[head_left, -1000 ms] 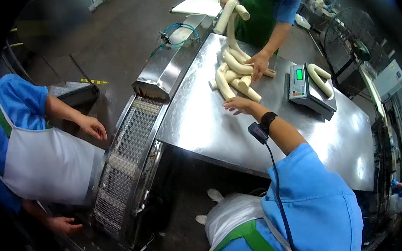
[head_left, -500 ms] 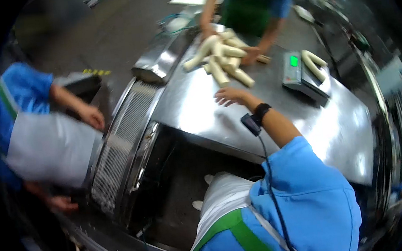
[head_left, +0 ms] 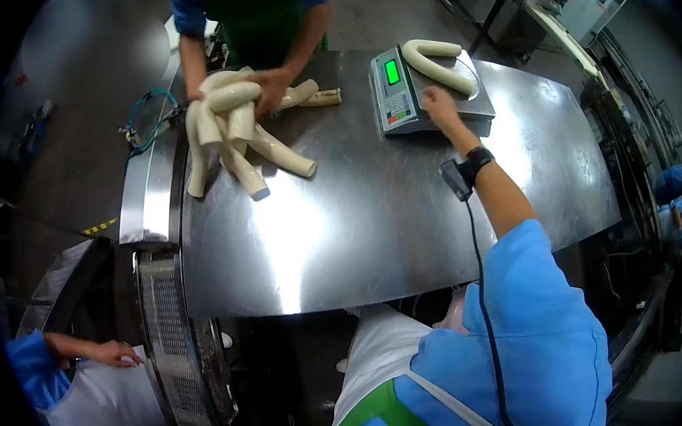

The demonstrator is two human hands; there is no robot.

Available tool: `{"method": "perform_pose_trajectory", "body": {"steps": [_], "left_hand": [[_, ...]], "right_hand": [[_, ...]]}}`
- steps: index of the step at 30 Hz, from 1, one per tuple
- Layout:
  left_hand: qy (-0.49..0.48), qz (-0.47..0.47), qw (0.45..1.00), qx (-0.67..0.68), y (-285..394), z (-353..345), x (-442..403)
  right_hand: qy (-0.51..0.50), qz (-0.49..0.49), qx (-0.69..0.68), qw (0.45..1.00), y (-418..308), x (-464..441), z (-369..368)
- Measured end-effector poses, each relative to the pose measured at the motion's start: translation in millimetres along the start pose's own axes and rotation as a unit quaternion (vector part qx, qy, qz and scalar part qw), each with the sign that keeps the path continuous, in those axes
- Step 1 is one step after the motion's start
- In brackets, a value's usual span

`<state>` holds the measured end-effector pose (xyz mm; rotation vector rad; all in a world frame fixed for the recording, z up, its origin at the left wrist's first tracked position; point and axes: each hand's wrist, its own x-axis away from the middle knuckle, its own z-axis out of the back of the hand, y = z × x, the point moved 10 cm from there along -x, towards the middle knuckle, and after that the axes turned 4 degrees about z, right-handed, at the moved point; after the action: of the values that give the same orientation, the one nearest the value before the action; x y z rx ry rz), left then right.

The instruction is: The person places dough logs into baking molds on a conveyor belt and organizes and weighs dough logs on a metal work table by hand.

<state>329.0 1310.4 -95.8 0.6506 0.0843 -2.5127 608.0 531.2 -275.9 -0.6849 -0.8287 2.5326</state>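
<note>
My right hand [head_left: 440, 108], with a black device strapped to the wrist [head_left: 460, 178], is over the near edge of a digital scale [head_left: 397, 94]. Its fingers look curled inward, and no object shows in them. On the scale's plate lies a bent, cream-coloured tube [head_left: 438, 70], just beyond the fingers and apart from them. The scale's display glows green. To the left, a heap of similar cream tubes [head_left: 241, 132] rests on the steel table [head_left: 374, 218]. My left hand is out of the picture.
Across the table a co-worker in a green apron [head_left: 256, 26] has both hands on the heap. A mesh conveyor [head_left: 170, 350] runs along the left side, with another person's hand [head_left: 116, 353] beside it. Machinery and a rail [head_left: 565, 35] stand at the right.
My view has swung to the right. My right hand has gone from near the heap of tubes to the scale, and its spread fingers have drawn in.
</note>
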Motion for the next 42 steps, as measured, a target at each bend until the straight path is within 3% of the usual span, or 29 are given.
{"method": "perform_pose_trajectory", "body": {"steps": [4, 10, 13, 15, 19, 20, 22, 23, 24, 27, 29, 31, 33, 35, 36, 39, 40, 41, 42], "left_hand": [[-0.035, 0.041, 0.991, 0.119, 16.3, -46.4, -25.0], [-0.073, 0.086, 0.968, 0.223, 28.6, -91.7, -42.8], [-0.084, 0.097, 0.96, 0.248, 29.2, -102.2, -42.9], [-0.092, 0.102, 0.955, 0.262, 27.0, -107.6, -45.2], [-0.099, 0.114, 0.947, 0.285, 23.6, -116.4, -42.8], [-0.1, 0.116, 0.944, 0.291, 22.6, -118.9, -41.8], [-0.103, 0.121, 0.939, 0.304, 18.5, -122.7, -41.3], [-0.101, 0.124, 0.937, 0.31, 14.8, -122.9, -40.0], [-0.099, 0.129, 0.935, 0.316, 11.9, -123.0, -38.4], [-0.076, 0.158, 0.92, 0.351, 11.7, -117.2, -29.9], [-0.054, 0.172, 0.904, 0.388, 14.4, -109.3, -29.2], [-0.083, 0.161, 0.934, 0.309, 14.7, -109.1, -28.3], [-0.091, 0.218, 0.916, 0.326, -10.7, -122.3, -17.0], [-0.043, 0.19, 0.889, 0.414, -26.2, -121.7, -6.8], [-0.025, 0.138, 0.946, 0.294, 2.2, -74.6, -5.0], [-0.032, 0.214, 0.844, 0.491, -50.8, -89.9, 38.0], [-0.032, 0.239, 0.839, 0.488, -66.4, -83.2, 57.8], [0.003, 0.337, 0.835, 0.436, -87.1, -87.2, 79.0], [-0.042, 0.349, 0.811, 0.468, -96.6, -88.7, 95.2]], "right_hand": [[0.092, 0.01, 0.125, 0.988, 24.5, -60.8, 51.0], [0.026, 0.022, 0.229, 0.973, 29.6, -97.4, 23.0], [-0.076, -0.033, 0.275, 0.958, 25.8, -95.8, 1.5], [-0.085, 0.013, 0.334, 0.939, 21.7, -98.5, -1.0], [-0.155, -0.013, 0.304, 0.94, 28.6, -102.6, -9.6], [-0.15, -0.035, 0.159, 0.975, 40.4, -106.6, -11.8], [-0.105, -0.123, -0.107, 0.981, 34.2, -101.7, 1.3], [-0.123, -0.196, -0.231, 0.945, 55.4, -102.4, 0.2], [-0.083, -0.149, -0.42, 0.891, 24.4, -96.8, 16.1], [-0.039, -0.129, -0.632, 0.763, -17.8, -86.6, 55.3], [-0.03, -0.106, -0.654, 0.748, -48.3, -73.1, 80.7], [-0.092, -0.081, -0.661, 0.74, -88.9, -58.7, 90.1], [-0.143, -0.059, -0.641, 0.752, -135.2, -37.4, 92.0], [-0.179, -0.029, -0.637, 0.749, -184.0, -14.7, 84.9], [-0.209, -0.015, -0.629, 0.749, -208.0, 1.4, 77.0], [-0.293, 0.082, -0.572, 0.761, -298.5, 59.6, 58.3], [-0.316, 0.083, -0.569, 0.755, -322.1, 80.7, 53.7], [-0.344, 0.087, -0.55, 0.756, -346.1, 101.5, 44.1], [-0.372, 0.091, -0.535, 0.753, -361.5, 120.9, 28.1]]}}
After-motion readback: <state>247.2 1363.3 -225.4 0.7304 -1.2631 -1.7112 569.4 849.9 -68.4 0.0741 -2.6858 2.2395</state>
